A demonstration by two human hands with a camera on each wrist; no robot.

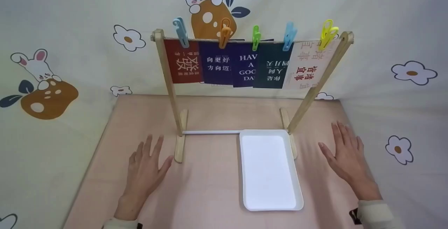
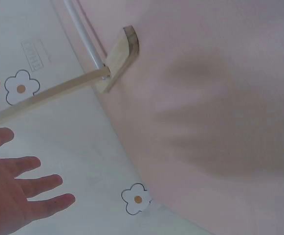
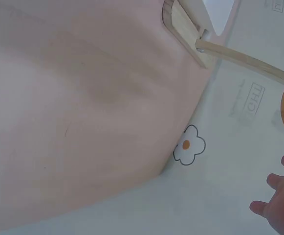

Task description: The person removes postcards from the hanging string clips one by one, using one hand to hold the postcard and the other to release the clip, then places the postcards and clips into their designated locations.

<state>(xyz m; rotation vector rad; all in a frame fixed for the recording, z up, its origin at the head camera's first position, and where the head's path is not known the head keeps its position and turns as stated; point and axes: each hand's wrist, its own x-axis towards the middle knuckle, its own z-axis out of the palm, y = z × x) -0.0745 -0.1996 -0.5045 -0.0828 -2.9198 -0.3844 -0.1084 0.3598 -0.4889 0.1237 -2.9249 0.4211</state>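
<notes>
In the head view, my left hand is spread flat with nothing in it, left of a wooden stand. My right hand is likewise spread and holds nothing, right of the stand's other foot. Along the stand's cord hang a red card, a blue card, a purple card, a green card and a pale pink card. Clothespins in light blue, orange, green and yellow grip their top edges; another light blue clothespin clips the green card.
A white tray lies right of centre, its far end over the stand's white crossbar. Pink cloth covers the table. Pale curtains with rabbits and flowers surround it at the back and both sides.
</notes>
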